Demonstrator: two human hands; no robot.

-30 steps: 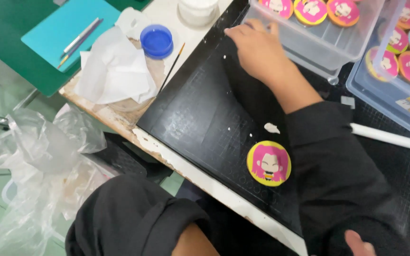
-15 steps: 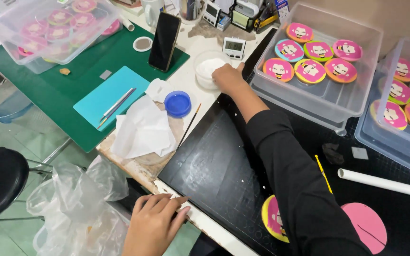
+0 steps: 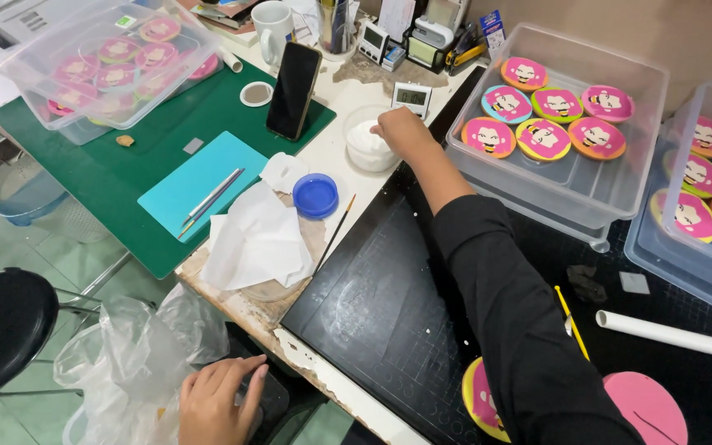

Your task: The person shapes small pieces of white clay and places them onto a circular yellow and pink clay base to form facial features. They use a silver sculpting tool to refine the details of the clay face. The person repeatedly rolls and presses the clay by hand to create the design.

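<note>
Since half a second ago the right hand [image 3: 404,132] has stayed reaching at the round white bowl of white powder [image 3: 367,145], while the left hand [image 3: 217,399] has dropped away from the edge of the black cutting mat [image 3: 389,288] to below the counter edge. The right hand's grip hangs over the bowl's far rim with fingers curled down together; whether they pinch anything cannot be told. The bowl stands on the worn pale counter [image 3: 335,177], just beside the mat's far corner and in front of a small white digital timer [image 3: 411,96]. The left hand lies flat, fingers spread and holding nothing, on a dark object beside a crumpled clear plastic bag [image 3: 117,346]. Near the bowl sit a round blue plastic lid [image 3: 316,195], crumpled white tissue paper [image 3: 257,239] and a thin paintbrush [image 3: 335,233] lying along the mat's edge. A black phone [image 3: 293,91] stands upright on a green cutting mat [image 3: 84,165]. To the right, a clear plastic tub [image 3: 574,177] holds round painted cartoon-face discs [image 3: 544,138]; another such disc [image 3: 481,395] lies on the black mat, partly hidden by the black sleeve [image 3: 521,330].
</note>
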